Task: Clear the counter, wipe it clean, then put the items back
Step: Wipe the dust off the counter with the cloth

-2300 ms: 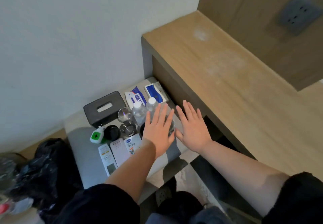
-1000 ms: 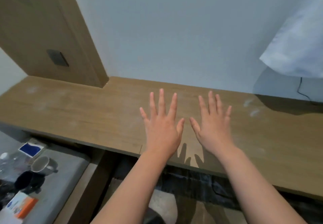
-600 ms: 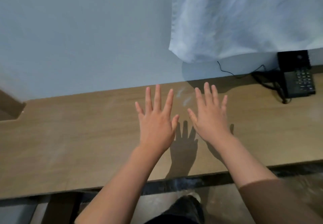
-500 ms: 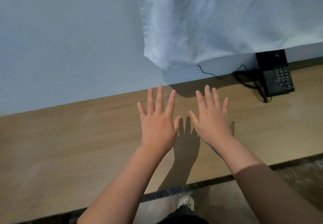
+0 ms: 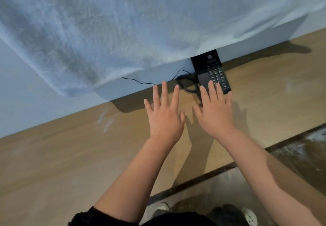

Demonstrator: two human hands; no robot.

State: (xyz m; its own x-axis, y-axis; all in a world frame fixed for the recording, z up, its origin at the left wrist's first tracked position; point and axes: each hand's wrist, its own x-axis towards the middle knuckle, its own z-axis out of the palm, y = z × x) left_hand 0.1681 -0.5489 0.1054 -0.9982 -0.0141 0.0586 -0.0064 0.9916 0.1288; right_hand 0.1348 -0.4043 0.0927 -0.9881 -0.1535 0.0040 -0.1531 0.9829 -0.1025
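Observation:
A long wooden counter (image 5: 61, 155) runs along the pale wall, with faint white smears (image 5: 105, 121) on its surface. A black desk phone (image 5: 212, 74) with a keypad stands at the back against the wall, its coiled cord (image 5: 187, 82) lying to its left. My left hand (image 5: 165, 118) hovers over the counter with fingers spread and straight, holding nothing. My right hand (image 5: 215, 112) is also spread flat and empty, its fingertips overlapping the near end of the phone in the view; contact cannot be told.
A large white cloth (image 5: 123, 28) hangs on the wall above the counter and covers the phone's top. A thin black cable (image 5: 141, 82) runs along the wall. Below the counter edge lies a dark marbled floor (image 5: 299, 151), with my shoes (image 5: 248, 215).
The view has swung right from the low grey table of items along the counter to the phone. Both hands stay spread and empty, now reaching the phone's near end.

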